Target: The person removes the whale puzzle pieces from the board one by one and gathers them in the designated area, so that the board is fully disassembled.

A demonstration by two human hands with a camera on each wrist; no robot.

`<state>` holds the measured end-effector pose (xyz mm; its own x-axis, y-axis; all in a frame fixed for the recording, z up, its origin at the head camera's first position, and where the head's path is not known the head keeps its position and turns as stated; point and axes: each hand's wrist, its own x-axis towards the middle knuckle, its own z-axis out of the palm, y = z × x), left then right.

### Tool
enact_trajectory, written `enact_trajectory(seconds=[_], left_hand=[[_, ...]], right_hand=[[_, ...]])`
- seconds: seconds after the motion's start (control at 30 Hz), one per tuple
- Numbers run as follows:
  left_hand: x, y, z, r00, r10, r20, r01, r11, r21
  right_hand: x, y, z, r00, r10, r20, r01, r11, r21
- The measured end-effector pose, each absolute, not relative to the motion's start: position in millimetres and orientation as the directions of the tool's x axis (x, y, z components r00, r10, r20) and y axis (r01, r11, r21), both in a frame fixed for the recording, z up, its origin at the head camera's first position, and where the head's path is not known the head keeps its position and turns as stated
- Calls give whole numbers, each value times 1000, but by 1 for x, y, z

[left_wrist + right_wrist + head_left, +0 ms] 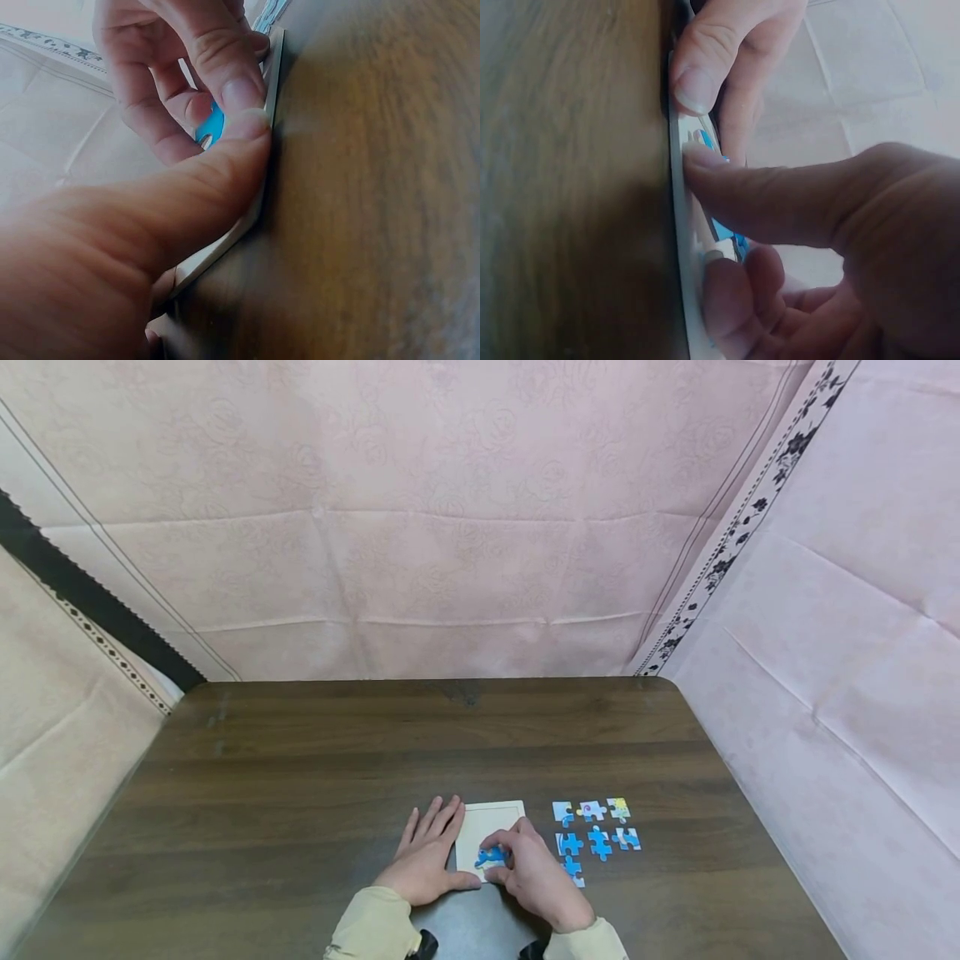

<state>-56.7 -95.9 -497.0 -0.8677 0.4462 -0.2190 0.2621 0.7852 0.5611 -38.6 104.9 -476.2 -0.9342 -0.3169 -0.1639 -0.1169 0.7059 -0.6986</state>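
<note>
A pale, shallow puzzle tray lies near the front of the table. My left hand is spread along its left side, fingers straight, with the thumb on the near rim. My right hand is over the tray's lower right, its thumb and fingers curled about a jigsaw puzzle piece. Blue puzzle surface shows in the tray's lower part, left of the right fingers. In the right wrist view the right thumb bends down close to the tray's rim; the hand covers part of the piece.
Several loose jigsaw pieces, blue, white and yellow, lie in rough rows right of the tray. The brown wooden table reaches back to a pale cloth curtain, with more cloth along both sides. A grey surface shows between the forearms.
</note>
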Motion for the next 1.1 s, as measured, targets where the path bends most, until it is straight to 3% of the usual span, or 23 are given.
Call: enact_trajectory(seconds=[0.53, 1.1], left_hand=[[-57, -96, -498, -866, 443, -231, 249, 784, 569], [-56, -95, -499, -872, 440, -213, 262, 788, 557]], right_hand=[[-36, 108, -475, -930, -341, -137, -138, 669, -730], [-33, 107, -472, -961, -274, -45, -183, 747, -639]])
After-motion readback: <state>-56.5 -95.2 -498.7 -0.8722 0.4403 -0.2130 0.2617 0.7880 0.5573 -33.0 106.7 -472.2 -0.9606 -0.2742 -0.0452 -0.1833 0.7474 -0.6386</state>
